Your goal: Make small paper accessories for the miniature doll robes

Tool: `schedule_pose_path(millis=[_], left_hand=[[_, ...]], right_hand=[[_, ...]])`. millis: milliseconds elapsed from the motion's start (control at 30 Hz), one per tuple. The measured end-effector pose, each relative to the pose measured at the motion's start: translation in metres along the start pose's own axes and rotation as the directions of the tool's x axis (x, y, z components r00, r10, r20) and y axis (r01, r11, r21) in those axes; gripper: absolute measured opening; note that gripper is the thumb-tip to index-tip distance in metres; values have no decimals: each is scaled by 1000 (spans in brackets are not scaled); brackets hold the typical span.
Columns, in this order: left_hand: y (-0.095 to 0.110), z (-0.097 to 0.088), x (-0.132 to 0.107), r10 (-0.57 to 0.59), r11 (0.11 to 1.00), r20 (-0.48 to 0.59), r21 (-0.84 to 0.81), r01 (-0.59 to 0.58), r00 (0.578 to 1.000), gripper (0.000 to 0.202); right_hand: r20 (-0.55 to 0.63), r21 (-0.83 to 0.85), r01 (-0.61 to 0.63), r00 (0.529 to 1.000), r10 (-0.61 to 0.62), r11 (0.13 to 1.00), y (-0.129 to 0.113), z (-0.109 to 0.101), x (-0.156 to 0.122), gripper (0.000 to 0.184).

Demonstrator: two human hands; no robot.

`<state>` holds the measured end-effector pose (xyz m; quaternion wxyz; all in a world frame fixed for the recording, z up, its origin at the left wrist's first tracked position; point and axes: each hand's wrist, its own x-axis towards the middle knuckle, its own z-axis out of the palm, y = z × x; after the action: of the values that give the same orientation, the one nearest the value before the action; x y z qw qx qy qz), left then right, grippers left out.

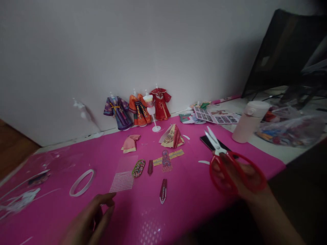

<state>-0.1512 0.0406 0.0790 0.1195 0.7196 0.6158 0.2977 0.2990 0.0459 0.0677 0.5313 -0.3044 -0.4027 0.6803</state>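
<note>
My right hand (237, 173) grips a pair of scissors (217, 149) by the red handles, blades slightly apart and pointing up over a dark phone (211, 143). At the lower left, my left hand (93, 216) hovers with loosely bent fingers, thumb and fingertips apart, nothing visible in them. Close to it lies a sheet of small pearl dots (122, 182). Beyond that are a green-rimmed tray of colourful beads (139, 168) and a dark red pointed fabric strip (150, 167). A similar strip edged in white (163, 191) lies nearer me. Patterned trim (167, 161) crosses a yellow strip.
Doll dresses on stands, purple (117, 112), orange (139, 110) and red (160, 103), line the wall. A pink top (130, 143) and a cream-red skirt (173, 136) lie before them. A white ring (81, 183) is left; a bottle (249, 122) and plastic bag (291, 127) are right.
</note>
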Motion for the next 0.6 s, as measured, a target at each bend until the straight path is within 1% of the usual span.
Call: schedule_pose_path(millis=[33, 100, 167, 200, 233, 267, 300, 367, 400, 433, 467, 500, 533, 567, 600], left_hand=[[0, 0, -2, 0, 1000, 6, -1, 0, 1000, 34], [6, 1, -7, 16, 1000, 39, 15, -16, 999, 32], [17, 5, -12, 63, 997, 88, 48, -67, 994, 26], [24, 8, -14, 101, 992, 115, 67, -109, 988, 23], [33, 13, -16, 153, 982, 147, 87, -167, 977, 20], [42, 20, -18, 236, 963, 144, 97, -251, 961, 18], [51, 28, -20, 320, 934, 202, 96, -343, 926, 17], [66, 46, -23, 428, 877, 248, 116, -465, 869, 17], [73, 56, -24, 485, 843, 234, 133, -522, 843, 20], [77, 65, -25, 531, 809, 192, 176, -561, 825, 25], [81, 73, -26, 571, 778, 162, 208, -594, 805, 30], [83, 80, -27, 573, 766, 175, 233, -599, 800, 35], [83, 85, -27, 582, 753, 184, 245, -611, 792, 40], [83, 89, -28, 583, 746, 203, 249, -617, 787, 44], [83, 91, -28, 582, 741, 224, 248, -624, 781, 49]], right_hand=[[-25, 13, 13, 1000, -13, 1000, -2, -2, -1, 40], [-121, 2, 30, 992, -29, 1000, -5, -6, -1, 44], [-174, -37, 32, 984, -38, 999, -4, -8, -1, 46], [-155, -67, 28, 987, -38, 997, -2, -8, -1, 49], [-104, -102, 19, 994, -30, 995, 1, -7, -1, 52], [-44, -140, 9, 999, -15, 990, 3, -5, -1, 54], [11, -177, -3, 1000, 6, 984, 4, -2, 0, 55], [75, -248, -38, 995, 59, 968, 5, 10, -1, 50], [89, -289, -55, 992, 85, 956, 4, 18, -1, 45], [89, -361, -60, 991, 98, 931, 3, 27, 0, 40], [104, -578, -8, 991, 83, 816, 1, 37, 0, 38], [133, -757, 60, 989, 63, 651, 0, 45, 1, 41], [166, -860, 124, 985, 41, 495, -1, 53, 1, 42], [191, -909, 160, 980, 45, 385, -2, 59, 2, 42], [220, -932, 195, 974, 46, 306, -1, 64, 3, 44]])
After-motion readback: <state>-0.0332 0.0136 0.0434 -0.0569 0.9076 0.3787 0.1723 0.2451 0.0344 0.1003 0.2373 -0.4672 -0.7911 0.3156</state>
